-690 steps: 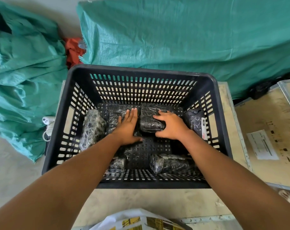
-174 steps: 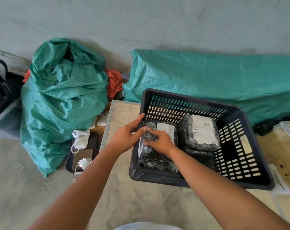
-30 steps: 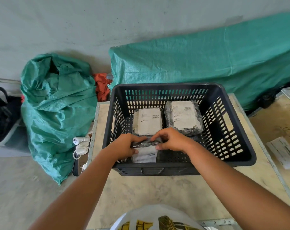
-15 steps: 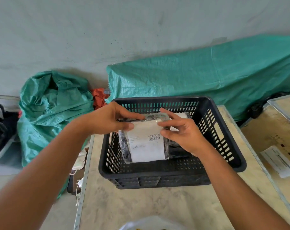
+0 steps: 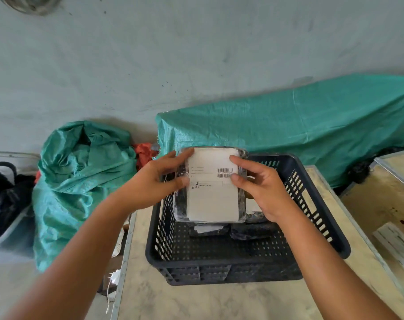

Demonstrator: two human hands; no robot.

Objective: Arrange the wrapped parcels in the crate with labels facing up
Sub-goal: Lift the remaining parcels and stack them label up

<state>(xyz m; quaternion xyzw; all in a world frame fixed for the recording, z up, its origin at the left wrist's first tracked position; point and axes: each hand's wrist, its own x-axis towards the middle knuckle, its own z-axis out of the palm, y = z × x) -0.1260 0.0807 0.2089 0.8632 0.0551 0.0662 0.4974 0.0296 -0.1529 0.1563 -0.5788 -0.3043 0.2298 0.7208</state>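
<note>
A black slotted crate (image 5: 247, 264) stands on a pale table. Above its far half I hold a dark wrapped parcel (image 5: 211, 199) upright, its white barcode label turned toward me. My left hand (image 5: 154, 183) grips its left edge and my right hand (image 5: 258, 188) grips its right edge. Below and behind it, two more wrapped parcels (image 5: 252, 232) lie on the crate floor, mostly hidden by the held one; a strip of white label shows on the left one.
The pale table (image 5: 196, 301) has a metal left edge. A green tarp-covered bulk (image 5: 300, 125) lies behind the crate and a green sack (image 5: 81, 181) stands at the left. A wooden board (image 5: 386, 204) with a paper sheet sits to the right.
Both hands have lifted the parcel from low in the crate's near part up above the crate, label toward me. The view has tilted upward.
</note>
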